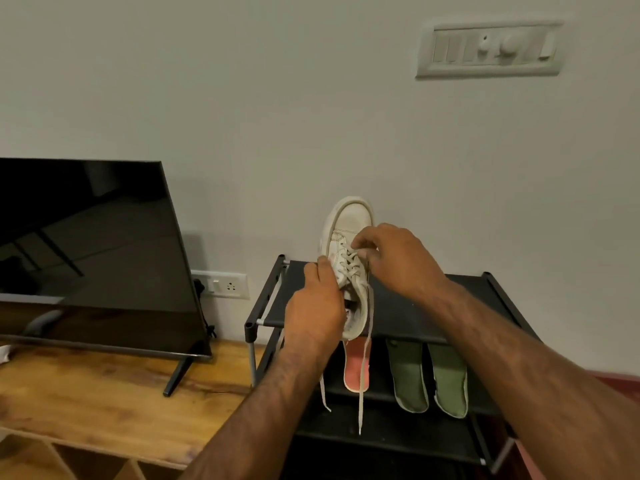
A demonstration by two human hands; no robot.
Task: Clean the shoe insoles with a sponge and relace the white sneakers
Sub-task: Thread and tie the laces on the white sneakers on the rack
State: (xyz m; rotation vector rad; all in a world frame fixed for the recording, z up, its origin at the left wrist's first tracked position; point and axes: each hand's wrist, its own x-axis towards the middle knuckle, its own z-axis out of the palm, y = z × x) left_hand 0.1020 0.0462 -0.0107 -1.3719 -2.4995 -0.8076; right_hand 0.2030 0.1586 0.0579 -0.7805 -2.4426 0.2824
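On top of the rack, head view: one white sneaker sits on the left part of the top shelf, toe pointing far toward the wall, heel near the front edge. Left hand grips the sneaker on its near left side, fingers curled round the collar, thumb lying along the upper. Right hand comes in from the right and pinches the lace at the far eyelets, thumb and forefinger closed on it, other fingers curled. Lace is crossed through most eyelets. Two loose ends hang off the front of the shelf, the right one longer, dangling in front of the shelf below.

Lower shelf: pink insole lies just under the sneaker, partly hidden by the top shelf. Two green insoles lie side by side right of it, near ends toward the camera.

Left of the rack: wooden table with a dark TV on a stand. Socket on the wall between TV and rack. Switch panel high on the wall, far right, blurred.
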